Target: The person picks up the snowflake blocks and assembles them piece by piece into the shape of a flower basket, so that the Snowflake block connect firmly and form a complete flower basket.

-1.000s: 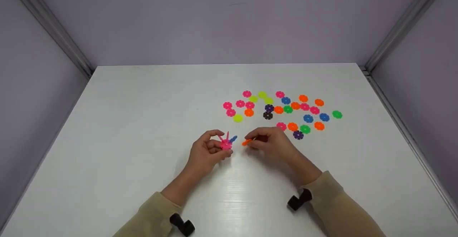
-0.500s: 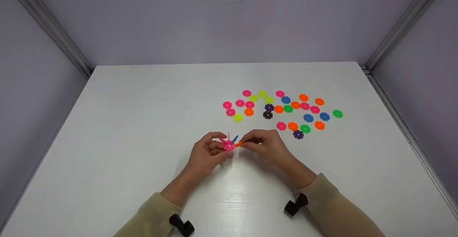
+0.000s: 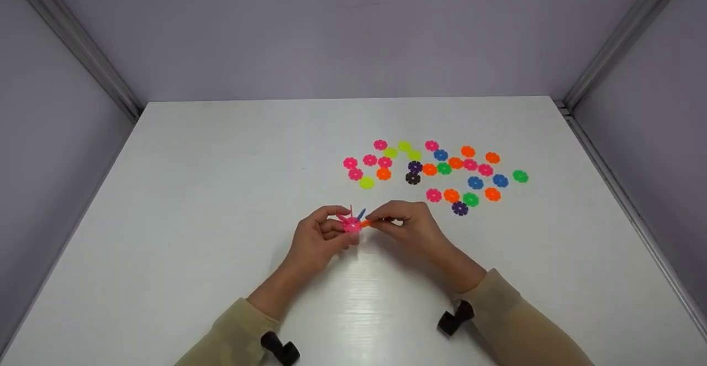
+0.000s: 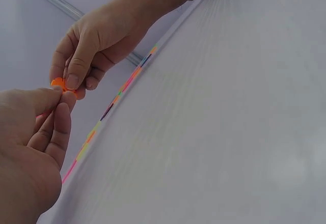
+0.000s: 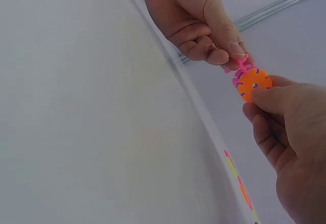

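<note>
My left hand (image 3: pixel 318 237) pinches a pink notched disc (image 3: pixel 352 225) between thumb and fingers. Other pink discs and a blue disc (image 3: pixel 361 213) stick out from its edge. From the right, my right hand (image 3: pixel 410 223) pinches an orange notched disc (image 3: pixel 365 223) whose edge meets the pink disc's right side. In the right wrist view the orange disc (image 5: pixel 254 84) faces the camera, showing its slots and centre hole, with the pink pieces partly behind it. How deep the slots interlock, I cannot tell.
Loose notched discs in pink, yellow, orange, green, blue and dark purple lie flat beyond the hands, such as a green disc (image 3: pixel 520 176) at the far right. They spread over the white table (image 3: pixel 210 189), which has walls on three sides.
My right hand has moved left, bringing the orange disc from apart to against the pink disc. The left hand shifted and turned its piece slightly. The loose discs stay put.
</note>
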A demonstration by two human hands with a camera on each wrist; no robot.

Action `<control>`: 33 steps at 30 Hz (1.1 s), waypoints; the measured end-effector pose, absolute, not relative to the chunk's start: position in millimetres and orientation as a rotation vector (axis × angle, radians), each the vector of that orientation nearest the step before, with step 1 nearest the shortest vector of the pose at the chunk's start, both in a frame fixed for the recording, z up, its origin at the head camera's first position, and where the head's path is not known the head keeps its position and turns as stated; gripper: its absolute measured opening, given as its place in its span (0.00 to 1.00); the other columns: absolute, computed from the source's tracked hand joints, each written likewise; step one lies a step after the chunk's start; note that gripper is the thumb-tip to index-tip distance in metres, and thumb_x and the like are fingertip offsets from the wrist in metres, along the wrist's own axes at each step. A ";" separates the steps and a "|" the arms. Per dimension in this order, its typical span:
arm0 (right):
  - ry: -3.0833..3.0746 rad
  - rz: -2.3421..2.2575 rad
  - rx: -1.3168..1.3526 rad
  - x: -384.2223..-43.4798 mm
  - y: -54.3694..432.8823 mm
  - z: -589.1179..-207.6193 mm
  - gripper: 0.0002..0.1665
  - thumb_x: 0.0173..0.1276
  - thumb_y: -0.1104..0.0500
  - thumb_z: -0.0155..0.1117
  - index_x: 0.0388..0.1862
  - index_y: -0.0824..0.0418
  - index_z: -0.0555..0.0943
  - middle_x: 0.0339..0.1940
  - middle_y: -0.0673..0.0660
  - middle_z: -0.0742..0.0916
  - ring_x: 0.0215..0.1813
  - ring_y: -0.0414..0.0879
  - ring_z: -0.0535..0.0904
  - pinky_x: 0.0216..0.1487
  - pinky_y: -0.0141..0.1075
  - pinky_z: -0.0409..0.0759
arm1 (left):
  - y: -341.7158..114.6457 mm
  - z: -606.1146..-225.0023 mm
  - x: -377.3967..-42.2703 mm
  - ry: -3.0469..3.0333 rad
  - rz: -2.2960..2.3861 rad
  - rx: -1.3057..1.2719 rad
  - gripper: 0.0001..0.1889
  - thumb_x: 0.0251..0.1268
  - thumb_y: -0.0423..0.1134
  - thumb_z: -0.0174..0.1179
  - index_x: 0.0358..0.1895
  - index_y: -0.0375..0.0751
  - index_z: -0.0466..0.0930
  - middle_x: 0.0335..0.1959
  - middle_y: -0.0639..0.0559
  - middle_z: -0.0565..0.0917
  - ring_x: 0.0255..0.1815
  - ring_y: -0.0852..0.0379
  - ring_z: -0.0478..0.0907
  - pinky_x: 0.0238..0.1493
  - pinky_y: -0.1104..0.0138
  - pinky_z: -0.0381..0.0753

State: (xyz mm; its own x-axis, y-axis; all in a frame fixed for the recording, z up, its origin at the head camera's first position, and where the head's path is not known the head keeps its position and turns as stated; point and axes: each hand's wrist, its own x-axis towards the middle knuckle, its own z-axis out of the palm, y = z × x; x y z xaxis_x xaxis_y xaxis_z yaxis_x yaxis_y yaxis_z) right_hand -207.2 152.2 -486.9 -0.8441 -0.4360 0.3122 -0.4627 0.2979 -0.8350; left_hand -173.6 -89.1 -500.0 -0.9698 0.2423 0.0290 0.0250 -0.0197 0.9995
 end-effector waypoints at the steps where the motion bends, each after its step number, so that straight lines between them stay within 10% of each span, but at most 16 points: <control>1: -2.508 1.617 0.871 -206.2 151.9 -486.6 0.11 0.70 0.64 0.76 0.50 0.59 0.93 0.44 0.46 0.93 0.50 0.42 0.90 0.54 0.40 0.88 | -88.9 -499.9 -173.3 2.092 2.114 0.284 0.25 0.66 0.33 0.75 0.64 0.36 0.78 0.39 0.44 0.90 0.41 0.48 0.91 0.43 0.66 0.89; 16: -2.499 1.654 0.906 -205.3 152.6 -487.2 0.11 0.71 0.65 0.74 0.49 0.54 0.94 0.44 0.45 0.93 0.50 0.42 0.89 0.54 0.36 0.87 | -87.2 -499.7 -173.9 2.149 2.071 0.255 0.36 0.61 0.39 0.80 0.72 0.42 0.75 0.40 0.45 0.89 0.43 0.47 0.89 0.47 0.64 0.89; 25: -2.519 1.809 0.992 -210.1 158.4 -489.9 0.11 0.72 0.66 0.73 0.51 0.65 0.90 0.46 0.53 0.92 0.51 0.49 0.88 0.54 0.36 0.87 | -91.6 -503.9 -172.8 2.378 1.863 0.469 0.38 0.62 0.46 0.79 0.75 0.47 0.75 0.62 0.48 0.80 0.55 0.52 0.80 0.55 0.61 0.85; 33: -2.639 1.697 0.637 -236.7 198.3 -479.3 0.15 0.74 0.60 0.73 0.58 0.60 0.89 0.53 0.50 0.91 0.56 0.48 0.86 0.55 0.32 0.85 | -88.5 -504.3 -177.1 2.316 1.956 0.306 0.37 0.57 0.43 0.82 0.71 0.45 0.77 0.56 0.52 0.83 0.52 0.49 0.84 0.52 0.64 0.88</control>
